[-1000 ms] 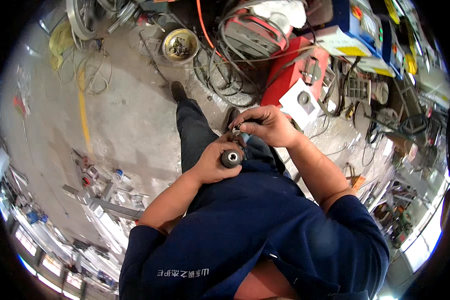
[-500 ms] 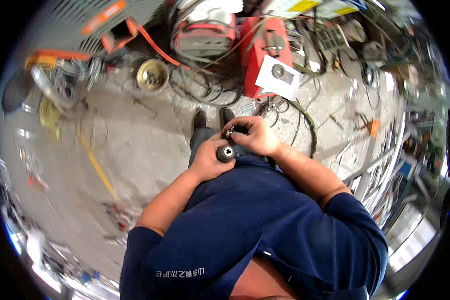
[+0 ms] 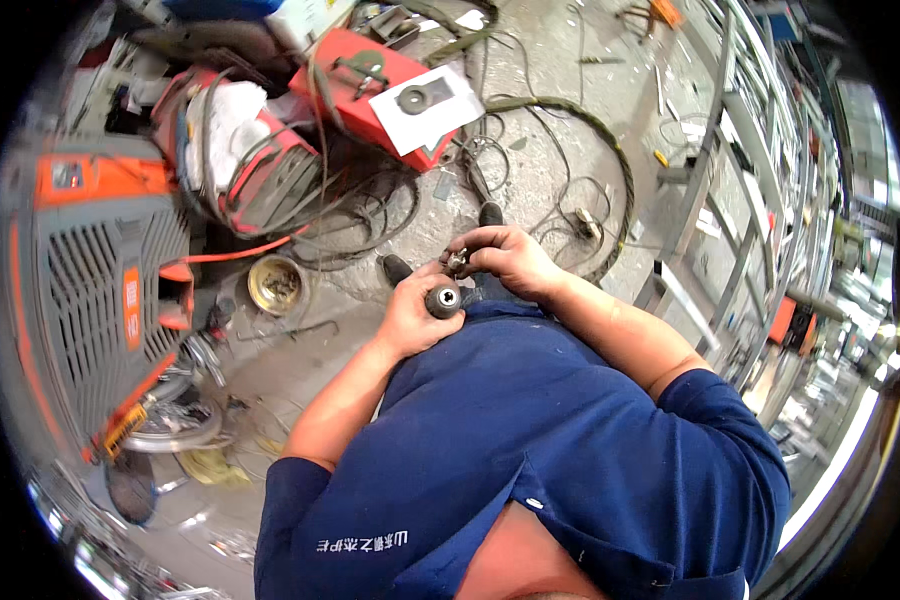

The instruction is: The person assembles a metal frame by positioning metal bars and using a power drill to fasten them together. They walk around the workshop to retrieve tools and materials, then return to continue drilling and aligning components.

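Drill chuck (image 3: 443, 303) still in left fingers (image 3: 416, 286) — red box (image 3: 402, 68) further left

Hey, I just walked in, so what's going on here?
A person stands in a cluttered workshop, both hands close together in front of the waist. The left hand grips a dark tool with what looks like a drill chuck, its open end facing up. The right hand fingers a small metal piece just beyond it, too small to identify. On the floor are a metal bowl and a red box.
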Demonstrator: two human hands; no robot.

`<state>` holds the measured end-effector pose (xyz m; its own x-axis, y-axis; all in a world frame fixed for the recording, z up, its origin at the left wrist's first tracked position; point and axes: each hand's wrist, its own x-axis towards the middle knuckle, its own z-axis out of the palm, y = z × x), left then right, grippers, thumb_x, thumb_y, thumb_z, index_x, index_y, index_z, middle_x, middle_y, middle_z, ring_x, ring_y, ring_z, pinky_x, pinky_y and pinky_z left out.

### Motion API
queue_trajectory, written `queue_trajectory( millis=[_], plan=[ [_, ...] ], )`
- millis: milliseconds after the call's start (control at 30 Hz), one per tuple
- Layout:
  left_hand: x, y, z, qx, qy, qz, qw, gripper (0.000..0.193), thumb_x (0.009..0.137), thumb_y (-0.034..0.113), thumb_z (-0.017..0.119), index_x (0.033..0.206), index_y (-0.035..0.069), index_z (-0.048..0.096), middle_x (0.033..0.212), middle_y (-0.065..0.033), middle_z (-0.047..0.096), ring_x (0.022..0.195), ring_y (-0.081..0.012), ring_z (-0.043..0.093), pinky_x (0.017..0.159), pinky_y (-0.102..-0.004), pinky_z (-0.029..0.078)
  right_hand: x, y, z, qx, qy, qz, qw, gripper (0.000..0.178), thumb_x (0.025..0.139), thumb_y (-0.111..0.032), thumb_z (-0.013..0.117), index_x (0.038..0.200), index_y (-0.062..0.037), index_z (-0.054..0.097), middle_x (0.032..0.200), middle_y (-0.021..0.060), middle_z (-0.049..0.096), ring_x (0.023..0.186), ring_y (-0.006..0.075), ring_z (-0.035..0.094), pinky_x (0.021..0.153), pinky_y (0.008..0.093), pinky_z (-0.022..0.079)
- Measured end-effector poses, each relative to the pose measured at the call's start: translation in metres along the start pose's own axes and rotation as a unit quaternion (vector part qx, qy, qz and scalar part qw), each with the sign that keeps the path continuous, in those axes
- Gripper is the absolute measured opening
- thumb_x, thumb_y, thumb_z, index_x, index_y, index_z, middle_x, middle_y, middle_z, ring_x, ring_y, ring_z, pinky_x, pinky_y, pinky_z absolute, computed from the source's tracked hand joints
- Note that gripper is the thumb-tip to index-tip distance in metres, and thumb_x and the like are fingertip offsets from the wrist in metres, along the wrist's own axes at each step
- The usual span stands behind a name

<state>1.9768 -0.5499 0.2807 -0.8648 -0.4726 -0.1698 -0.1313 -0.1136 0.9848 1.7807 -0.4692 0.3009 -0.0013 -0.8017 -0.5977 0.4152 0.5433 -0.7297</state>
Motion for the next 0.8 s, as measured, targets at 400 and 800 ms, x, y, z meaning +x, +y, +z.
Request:
queue_trajectory(
  millis=[400,800],
  plan=[
    [0.173,0.04,0.137,0.078,-0.202,-0.108,0.97,0.018,0.068,0.006,0.073,0.085,0.002,0.067,0.087,-0.0078,0.069,0.088,-0.0138,0.064,0.083,-0.0299,0.05,-0.073,-0.004,-0.193,0.046,0.182,-0.21,0.959,0.023,0.095,-0.014,0.062,0.114,-0.0002,0.063,0.099,0.0053,0.067,0.092,0.0112,0.06,0.084,0.0285,0.049],
    [0.359,0.078,0.315,0.16,-0.256,-0.19,0.934,0.023,0.069,0.01,0.077,0.087,0.003,0.065,0.081,-0.0029,0.067,0.073,-0.0114,0.063,0.069,-0.0275,0.051,-0.162,-0.081,-0.388,0.062,0.209,-0.293,0.931,0.016,0.101,-0.01,0.05,0.114,-0.0019,0.054,0.099,0.0061,0.063,0.092,0.0139,0.062,0.085,0.0305,0.052]
  ],
)
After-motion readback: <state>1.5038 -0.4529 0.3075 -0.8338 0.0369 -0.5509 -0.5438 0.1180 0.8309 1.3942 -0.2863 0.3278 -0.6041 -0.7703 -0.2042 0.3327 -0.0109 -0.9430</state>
